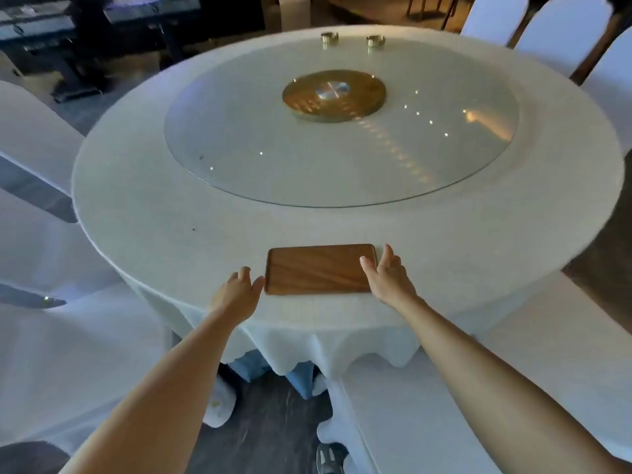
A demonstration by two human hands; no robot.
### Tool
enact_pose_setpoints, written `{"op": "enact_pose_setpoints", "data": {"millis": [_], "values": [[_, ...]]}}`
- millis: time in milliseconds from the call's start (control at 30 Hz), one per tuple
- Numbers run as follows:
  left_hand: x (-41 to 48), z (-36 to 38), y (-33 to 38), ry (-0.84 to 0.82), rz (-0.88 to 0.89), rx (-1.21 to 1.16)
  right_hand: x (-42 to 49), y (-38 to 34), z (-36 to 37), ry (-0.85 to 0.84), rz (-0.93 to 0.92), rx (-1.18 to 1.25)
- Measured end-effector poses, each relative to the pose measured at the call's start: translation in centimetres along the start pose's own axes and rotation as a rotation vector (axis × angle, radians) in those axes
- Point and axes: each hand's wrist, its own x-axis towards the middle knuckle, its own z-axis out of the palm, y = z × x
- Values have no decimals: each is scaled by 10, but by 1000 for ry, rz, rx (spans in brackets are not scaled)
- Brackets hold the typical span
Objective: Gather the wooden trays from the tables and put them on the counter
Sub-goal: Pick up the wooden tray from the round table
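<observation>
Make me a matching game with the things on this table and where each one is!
Things:
1. flat rectangular brown wooden tray
2. big round clear glass turntable
3. two small shiny gold holders
4. white fabric chair covers

Places:
A. far edge of the table
B. middle of the table
C. around the table
D. near edge, between the hands

Pairs: 1-D, 2-B, 3-A, 4-C

We see a smooth, satin-grained wooden tray (319, 269) on matt white cloth (171, 213); beyond it, a glossy glass turntable (256, 148) with a polished brass-coloured hub (333, 95).
</observation>
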Motion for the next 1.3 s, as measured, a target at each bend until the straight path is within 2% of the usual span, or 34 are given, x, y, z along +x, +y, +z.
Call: {"op": "enact_pose_setpoints", "data": {"millis": [133,400,800,1033,1167,1300], "values": [[38,15,3,-68,-81,8,35,8,7,-11,102,7],[85,43,11,-161,-116,5,73,21,24,-12,218,-31],[117,53,3,-183,-193,-93,100,18,35,9,299,-116],[114,30,-35,-110,-231,-270,98,-13,58,-3,170,-97],[104,-2,-77,-18,-301,-338,101,-60,82,-19,26,-106],[86,-39,-135,111,-418,-295,98,-122,119,-88,-125,-99]]}}
